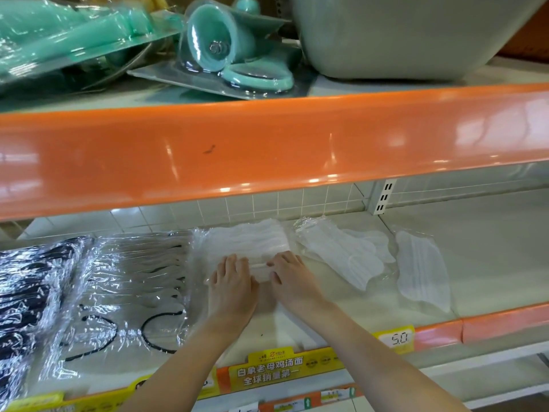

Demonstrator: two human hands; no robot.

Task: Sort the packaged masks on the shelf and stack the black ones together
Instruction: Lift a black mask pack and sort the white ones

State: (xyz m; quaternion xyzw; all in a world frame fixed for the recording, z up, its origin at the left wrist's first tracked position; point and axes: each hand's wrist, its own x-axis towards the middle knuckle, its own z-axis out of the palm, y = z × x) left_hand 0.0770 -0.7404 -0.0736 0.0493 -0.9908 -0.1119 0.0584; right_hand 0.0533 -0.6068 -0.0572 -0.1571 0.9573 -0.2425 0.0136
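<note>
A stack of white masks in clear wrap [248,243] lies at the middle of the lower shelf [490,263]. My left hand [231,281] and my right hand [289,278] rest side by side on its near edge, fingers curled on the wrap. Black masks in clear packs [26,281] lie at the far left. Beside them sits a pile of clear packs with black ear loops [130,292]. More white packaged masks [341,257] lie to the right of my hands, and a single one [421,272] farther right.
The orange edge of the upper shelf [267,150] overhangs the work area. Teal packaged goods [217,46] and a grey tub [401,34] stand on top. Price tags [398,339] line the lower shelf's front edge.
</note>
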